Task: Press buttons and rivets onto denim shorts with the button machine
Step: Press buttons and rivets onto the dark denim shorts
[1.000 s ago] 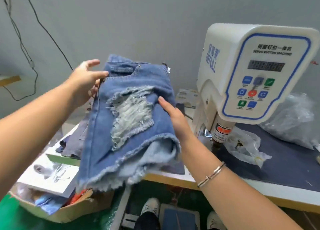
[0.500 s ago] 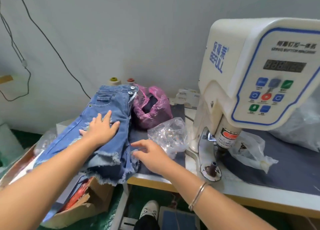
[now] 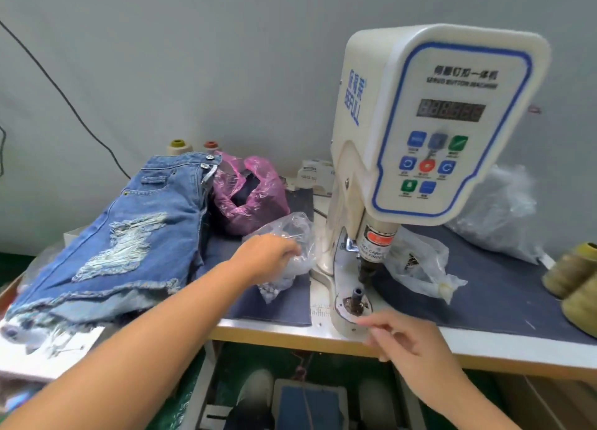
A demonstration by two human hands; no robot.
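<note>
Ripped blue denim shorts [image 3: 129, 235] lie flat on a pile at the table's left end, with metal buttons at the waistband. The white button machine [image 3: 420, 122] stands at centre right, its lower die [image 3: 354, 297] on the base plate under the punch. My left hand [image 3: 265, 258] reaches into a clear plastic bag [image 3: 290, 232] of small buttons, and its fingertips are hidden in the plastic. My right hand [image 3: 410, 342] hovers at the table's front edge with fingers loosely curled. Its fingertips are just in front of the die plate, and nothing shows in them.
A pink plastic bag [image 3: 252, 197] sits behind the clear one. Another clear bag [image 3: 420, 261] lies right of the punch. Olive thread cones [image 3: 575, 274] stand at far right, two more cones [image 3: 177, 145] stand by the wall. A foot pedal [image 3: 307, 403] and shoes are under the table.
The shorts were carried left and laid on the pile, then both hands let go. My left hand moved right into the clear bag. My right hand moved to the machine base.
</note>
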